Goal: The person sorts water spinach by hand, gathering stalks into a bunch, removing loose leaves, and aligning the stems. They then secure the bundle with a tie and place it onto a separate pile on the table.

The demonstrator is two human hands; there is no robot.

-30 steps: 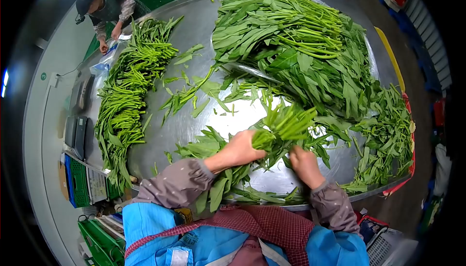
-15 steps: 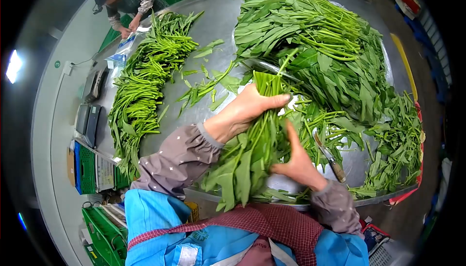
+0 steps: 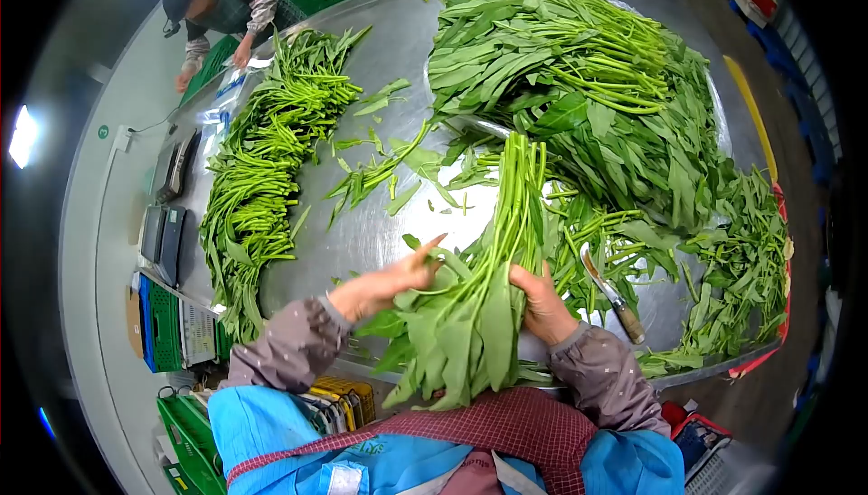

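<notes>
A bunch of water spinach (image 3: 488, 287) stands in front of my body, pale cut stems up and broad leaves hanging down. My right hand (image 3: 542, 303) holds it from the right, the thumb in front and the other fingers partly hidden by leaves. At the bunch's left side, my left hand (image 3: 389, 285) is open, its index finger stretched out beside the leaves. A knife (image 3: 613, 294) with a wooden handle lies on the metal table (image 3: 362, 188), right of my right hand. Loose stems and leaves (image 3: 384, 169) are scattered beyond the bunch.
A large heap of water spinach (image 3: 579, 70) fills the back right. A row of bunches (image 3: 262, 169) lines the left, stems facing inward. More leaves (image 3: 741, 269) lie along the right edge. A co-worker (image 3: 226, 16) stands far left near plastic bags. Green crates (image 3: 190, 441) sit below the left edge.
My left hand has let go of the stems and moved down and left. The bunch now stands more upright, and my right hand has closed on its side. The co-worker's hands have moved apart.
</notes>
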